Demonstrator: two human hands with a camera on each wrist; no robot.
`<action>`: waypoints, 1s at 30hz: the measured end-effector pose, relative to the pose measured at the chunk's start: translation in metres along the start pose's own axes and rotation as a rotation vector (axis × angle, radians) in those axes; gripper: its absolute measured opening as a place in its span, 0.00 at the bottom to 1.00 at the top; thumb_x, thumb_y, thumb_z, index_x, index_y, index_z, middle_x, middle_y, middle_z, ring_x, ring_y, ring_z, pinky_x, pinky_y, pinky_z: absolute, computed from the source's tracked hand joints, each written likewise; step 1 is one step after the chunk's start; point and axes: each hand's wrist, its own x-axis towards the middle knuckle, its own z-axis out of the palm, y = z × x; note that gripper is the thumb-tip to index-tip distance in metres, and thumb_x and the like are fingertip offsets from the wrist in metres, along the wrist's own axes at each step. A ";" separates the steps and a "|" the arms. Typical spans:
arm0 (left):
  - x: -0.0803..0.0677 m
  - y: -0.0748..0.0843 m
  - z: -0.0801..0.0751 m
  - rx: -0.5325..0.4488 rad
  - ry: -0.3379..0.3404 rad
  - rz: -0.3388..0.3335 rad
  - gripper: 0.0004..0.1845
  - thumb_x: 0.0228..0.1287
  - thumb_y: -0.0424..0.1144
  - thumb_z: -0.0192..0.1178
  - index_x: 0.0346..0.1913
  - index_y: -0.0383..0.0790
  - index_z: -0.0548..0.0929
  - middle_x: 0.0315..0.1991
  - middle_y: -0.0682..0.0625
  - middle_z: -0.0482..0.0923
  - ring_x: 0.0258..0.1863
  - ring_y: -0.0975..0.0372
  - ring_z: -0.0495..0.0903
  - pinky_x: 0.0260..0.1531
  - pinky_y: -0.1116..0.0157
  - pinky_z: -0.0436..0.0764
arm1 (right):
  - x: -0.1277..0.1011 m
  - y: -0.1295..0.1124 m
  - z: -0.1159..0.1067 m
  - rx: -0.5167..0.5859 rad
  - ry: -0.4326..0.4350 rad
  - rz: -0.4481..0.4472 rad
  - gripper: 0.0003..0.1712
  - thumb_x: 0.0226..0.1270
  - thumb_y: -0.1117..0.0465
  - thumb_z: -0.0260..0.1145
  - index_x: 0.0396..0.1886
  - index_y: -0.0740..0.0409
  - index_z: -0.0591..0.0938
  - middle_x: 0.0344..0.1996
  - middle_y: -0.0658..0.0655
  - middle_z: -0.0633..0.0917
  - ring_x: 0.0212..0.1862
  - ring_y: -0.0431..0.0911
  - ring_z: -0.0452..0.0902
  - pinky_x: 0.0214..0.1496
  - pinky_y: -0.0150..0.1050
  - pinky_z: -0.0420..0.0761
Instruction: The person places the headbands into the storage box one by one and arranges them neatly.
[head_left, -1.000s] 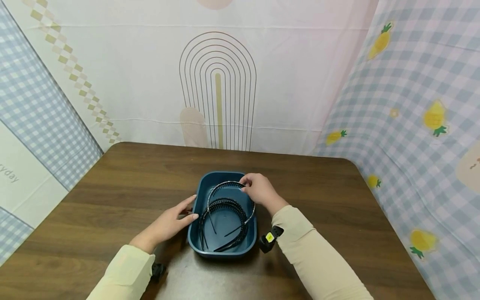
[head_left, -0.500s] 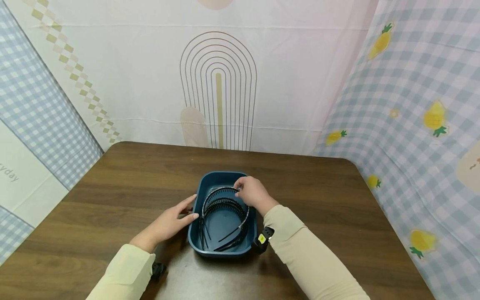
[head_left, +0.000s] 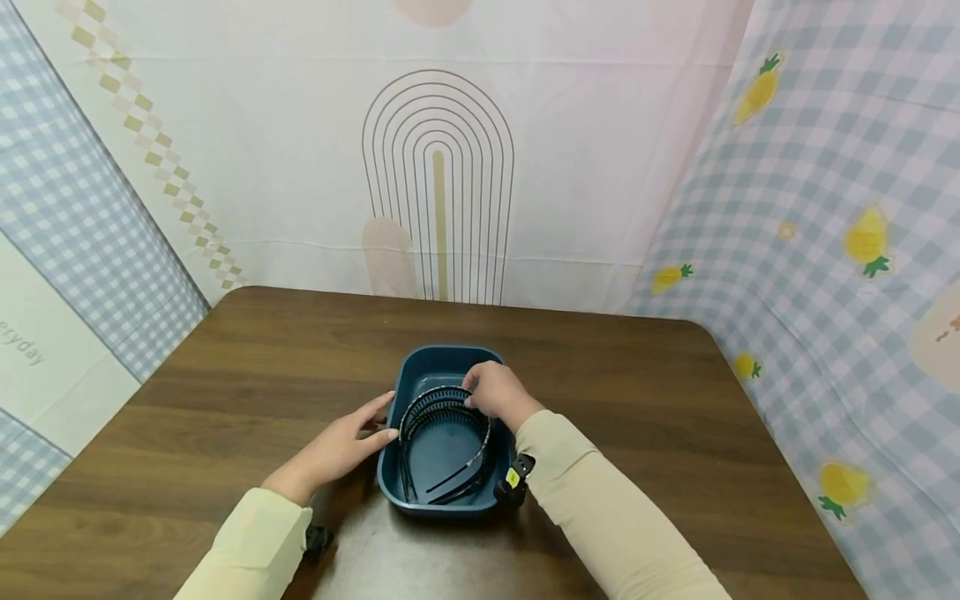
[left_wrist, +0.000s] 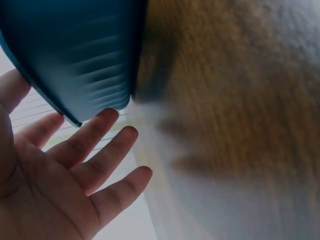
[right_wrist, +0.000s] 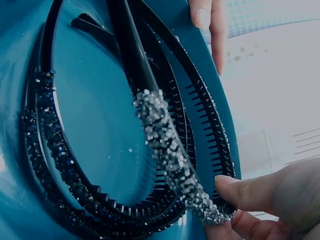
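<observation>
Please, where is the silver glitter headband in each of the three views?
Head view: the silver headband lies in the blue tub, centre of the picture, held at its top by the right hand.
Left wrist view: not in it; only the tub's outer wall and the left hand.
Right wrist view: centre, running down to the fingers.
Shared landmark: the blue tub.

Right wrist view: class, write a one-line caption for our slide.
Right hand pinches a rhinestone headband over toothed black headbands inside a blue plastic basin.
</observation>
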 end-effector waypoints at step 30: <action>0.009 -0.003 0.002 0.010 -0.001 0.022 0.37 0.70 0.53 0.54 0.76 0.44 0.57 0.57 0.38 0.76 0.59 0.46 0.74 0.59 0.43 0.69 | -0.012 0.003 -0.003 0.058 0.001 -0.011 0.09 0.60 0.68 0.69 0.41 0.61 0.83 0.33 0.56 0.82 0.20 0.43 0.73 0.23 0.35 0.76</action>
